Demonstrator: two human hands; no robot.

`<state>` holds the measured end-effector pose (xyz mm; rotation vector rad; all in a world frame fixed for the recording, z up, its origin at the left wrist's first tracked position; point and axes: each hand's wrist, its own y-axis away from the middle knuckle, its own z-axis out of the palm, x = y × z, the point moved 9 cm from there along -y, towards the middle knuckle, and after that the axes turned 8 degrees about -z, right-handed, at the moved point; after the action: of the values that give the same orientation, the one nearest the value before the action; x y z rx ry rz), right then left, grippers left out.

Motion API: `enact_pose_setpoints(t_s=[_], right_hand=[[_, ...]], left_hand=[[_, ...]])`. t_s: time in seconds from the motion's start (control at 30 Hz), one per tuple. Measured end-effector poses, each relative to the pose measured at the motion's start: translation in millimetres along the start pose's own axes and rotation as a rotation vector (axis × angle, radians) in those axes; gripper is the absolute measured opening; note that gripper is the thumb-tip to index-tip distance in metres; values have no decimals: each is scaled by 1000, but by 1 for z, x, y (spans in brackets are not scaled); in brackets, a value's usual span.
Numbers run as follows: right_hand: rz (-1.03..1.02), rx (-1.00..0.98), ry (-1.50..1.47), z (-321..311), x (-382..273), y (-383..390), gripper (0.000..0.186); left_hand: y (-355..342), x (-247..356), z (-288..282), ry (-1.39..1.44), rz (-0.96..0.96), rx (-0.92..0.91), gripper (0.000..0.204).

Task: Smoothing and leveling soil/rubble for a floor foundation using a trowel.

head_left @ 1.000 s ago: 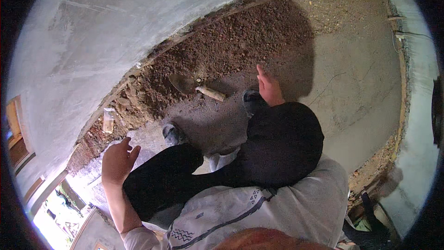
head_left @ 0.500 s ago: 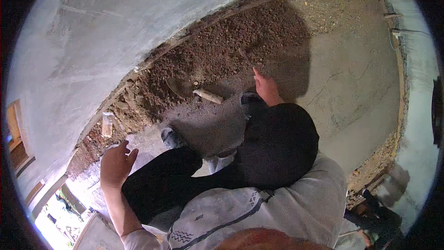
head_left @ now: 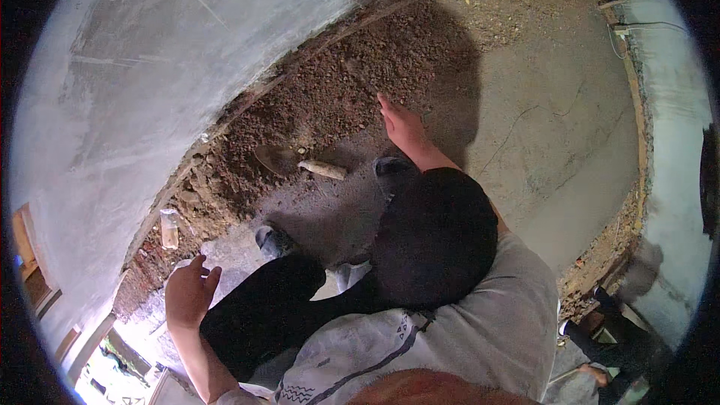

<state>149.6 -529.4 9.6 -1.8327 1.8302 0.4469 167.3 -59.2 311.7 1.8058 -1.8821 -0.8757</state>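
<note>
My left hand [head_left: 190, 296] hangs open beside my dark-trousered left leg, fingers apart and holding nothing. My right hand [head_left: 401, 124] reaches out open over the dark, pebbly soil [head_left: 337, 75], fingers extended, with nothing visible in it. Below and left of that hand, a trowel [head_left: 325, 169] with a pale handle lies on the ground, its blade dim against the dirt. A clear container [head_left: 169, 234] with pale contents is among the rubble at the left, above my left hand. My shoes [head_left: 274, 242] rest on the floor between both hands.
A curved-looking plastered wall [head_left: 135, 82] borders the soil strip. Cracked concrete floor [head_left: 547, 180] lies to my right, edged by another wall [head_left: 667, 150] with a wire. A bright doorway is at lower left. Another person in dark clothing [head_left: 622, 337] is at lower right.
My right hand has reached farther forward, up and to the left, showing more forearm. The view has shifted slightly. The other person has come further into view at lower right.
</note>
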Motion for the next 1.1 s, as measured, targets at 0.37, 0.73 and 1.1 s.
enact_pose_setpoints(t_s=[0.37, 0.73, 1.1], right_hand=[[188, -238, 153, 20, 66, -7, 55], [85, 33, 111, -7, 76, -14, 61], [419, -276, 177, -32, 77, -38, 52]], left_hand=[[0, 12, -8, -15, -30, -55, 44], [-6, 1, -4, -18, -35, -36, 41], [-8, 6, -5, -17, -23, -43, 41]])
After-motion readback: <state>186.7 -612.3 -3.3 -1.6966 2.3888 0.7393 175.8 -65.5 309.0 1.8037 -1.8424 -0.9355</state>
